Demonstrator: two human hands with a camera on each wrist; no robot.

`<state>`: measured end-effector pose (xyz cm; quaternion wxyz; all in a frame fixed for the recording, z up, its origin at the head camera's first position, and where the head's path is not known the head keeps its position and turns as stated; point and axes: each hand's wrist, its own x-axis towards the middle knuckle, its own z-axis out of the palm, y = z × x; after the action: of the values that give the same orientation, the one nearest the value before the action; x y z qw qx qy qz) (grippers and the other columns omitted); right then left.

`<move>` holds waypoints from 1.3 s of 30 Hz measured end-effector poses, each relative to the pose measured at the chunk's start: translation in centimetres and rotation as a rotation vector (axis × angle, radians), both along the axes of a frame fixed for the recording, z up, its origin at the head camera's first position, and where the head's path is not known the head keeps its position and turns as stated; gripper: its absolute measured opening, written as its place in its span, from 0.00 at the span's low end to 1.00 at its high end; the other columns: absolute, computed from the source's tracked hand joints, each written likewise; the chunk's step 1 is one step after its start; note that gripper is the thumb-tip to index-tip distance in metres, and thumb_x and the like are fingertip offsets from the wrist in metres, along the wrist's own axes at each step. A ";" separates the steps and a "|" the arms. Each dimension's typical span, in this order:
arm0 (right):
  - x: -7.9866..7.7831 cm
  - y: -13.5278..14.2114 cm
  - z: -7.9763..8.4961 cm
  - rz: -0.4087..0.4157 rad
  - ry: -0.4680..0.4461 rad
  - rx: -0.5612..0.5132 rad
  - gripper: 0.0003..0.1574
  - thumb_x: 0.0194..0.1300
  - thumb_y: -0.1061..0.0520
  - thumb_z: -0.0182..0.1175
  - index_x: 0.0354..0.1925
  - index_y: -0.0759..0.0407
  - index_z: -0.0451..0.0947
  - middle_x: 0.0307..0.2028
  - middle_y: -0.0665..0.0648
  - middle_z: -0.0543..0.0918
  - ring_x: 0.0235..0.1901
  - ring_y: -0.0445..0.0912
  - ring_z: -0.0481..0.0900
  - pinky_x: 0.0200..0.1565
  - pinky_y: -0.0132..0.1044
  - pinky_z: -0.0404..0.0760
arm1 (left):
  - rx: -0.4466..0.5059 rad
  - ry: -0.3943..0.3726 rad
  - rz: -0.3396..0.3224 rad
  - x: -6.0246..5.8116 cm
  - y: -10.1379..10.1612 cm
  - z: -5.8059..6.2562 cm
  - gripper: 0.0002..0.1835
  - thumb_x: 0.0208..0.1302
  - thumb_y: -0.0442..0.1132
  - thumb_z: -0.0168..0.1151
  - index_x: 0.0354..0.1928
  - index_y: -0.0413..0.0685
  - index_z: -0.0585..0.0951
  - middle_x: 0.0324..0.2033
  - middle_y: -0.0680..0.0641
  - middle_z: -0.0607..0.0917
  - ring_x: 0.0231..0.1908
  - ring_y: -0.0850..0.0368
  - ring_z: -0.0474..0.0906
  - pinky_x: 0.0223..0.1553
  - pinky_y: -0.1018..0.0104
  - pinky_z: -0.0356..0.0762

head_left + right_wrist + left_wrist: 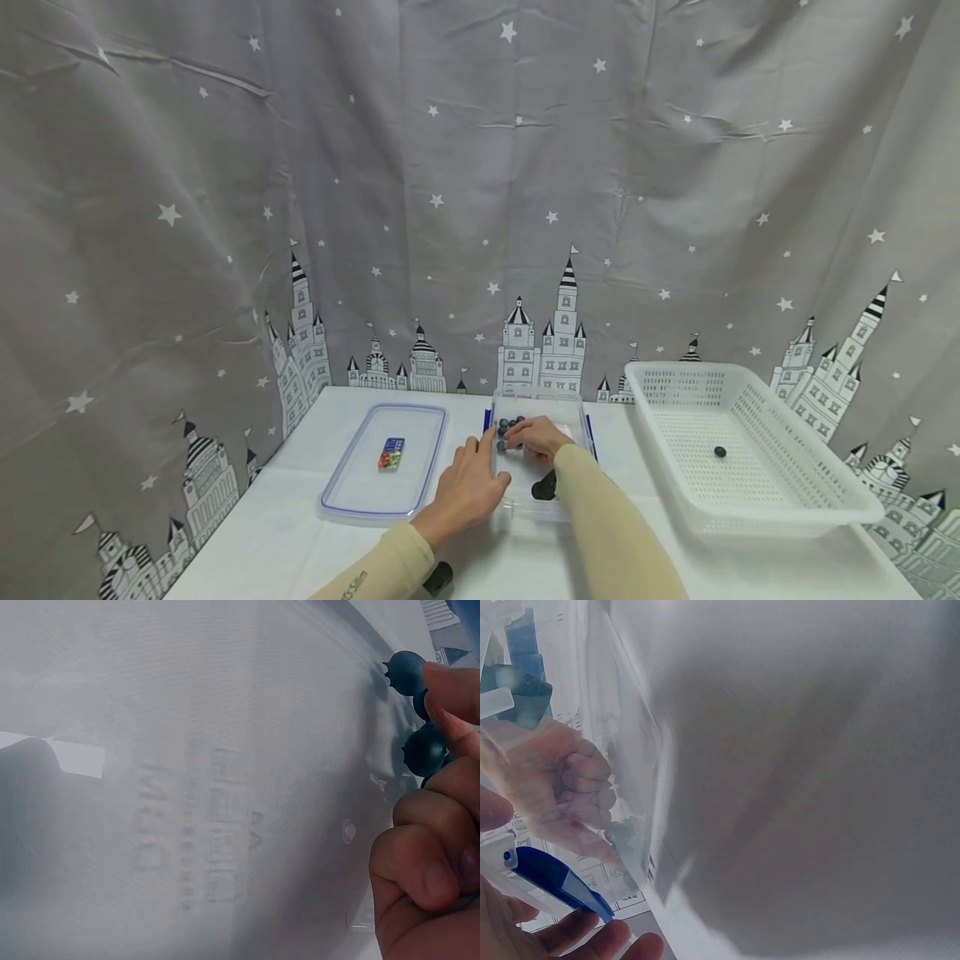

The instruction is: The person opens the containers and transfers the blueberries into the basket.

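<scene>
- Head view: gray curtain [465, 167] with printed stars and castles hangs behind a white-covered counter [285, 500]. Near the middle stands a clear box [525, 509], with a cluster of blueberries [503, 431] inside, close to its left wall. To the left lies a separate lid [347, 487] with a colorful sticker [391, 455]; to the right, a white basket [750, 510] holds one lone blueberry [720, 452]. The left hand [468, 487] lies along the box's left edge, fingers loosely extended; the right hand [536, 437] reaches inside, over the berries. A sleeve or forearm brushing the rim could shift the light-looking box.

- Left wrist view: the left hand's fingers lie relaxed and apart beside a blue clasp [555, 881] on the box, gripping nothing that shows. Pressing unevenly there could tip the box or swing the clasp. Through the clear wall, the right hand appears with several fingers folded in.

- Right wrist view: the right hand's lower fingers are curled, its foremost fingertips right against the berries; I cannot tell whether they pinch one or merely touch. Too hard a squeeze could bruise the skin; round, smooth berries could also slip and roll across the box floor.
</scene>
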<state>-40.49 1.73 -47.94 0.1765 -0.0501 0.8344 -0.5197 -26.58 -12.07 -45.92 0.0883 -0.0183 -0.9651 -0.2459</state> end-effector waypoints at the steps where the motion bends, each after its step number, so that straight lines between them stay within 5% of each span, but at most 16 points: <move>1: 0.0 0.0 0.0 0.008 0.000 0.005 0.15 0.55 0.60 0.71 0.44 0.57 0.89 0.12 0.44 0.62 0.12 0.38 0.53 0.17 0.32 0.55 | 0.000 0.002 0.000 0.0 0.0 0.0 0.42 0.61 0.49 0.58 0.77 0.46 0.61 0.54 0.40 0.73 0.47 0.48 0.71 0.36 0.52 0.74; 13: -0.1 -0.3 -0.3 0.053 0.039 0.103 0.16 0.53 0.57 0.73 0.43 0.54 0.90 0.12 0.45 0.61 0.12 0.39 0.52 0.18 0.32 0.56 | -0.002 0.008 0.003 0.0 0.1 0.0 0.42 0.61 0.50 0.59 0.77 0.47 0.61 0.53 0.40 0.74 0.46 0.50 0.71 0.36 0.53 0.74; 39: 0.2 0.2 0.9 0.147 0.053 0.110 0.14 0.60 0.55 0.69 0.45 0.56 0.88 0.13 0.45 0.65 0.11 0.37 0.52 0.16 0.31 0.55 | -0.009 0.047 -0.023 0.0 0.0 -0.1 0.42 0.60 0.48 0.59 0.75 0.40 0.62 0.54 0.38 0.75 0.49 0.46 0.73 0.38 0.50 0.75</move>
<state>-40.31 1.91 -47.00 0.1944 -0.1150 0.8601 -0.4574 -26.54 -12.11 -46.02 0.1081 -0.0357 -0.9636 -0.2420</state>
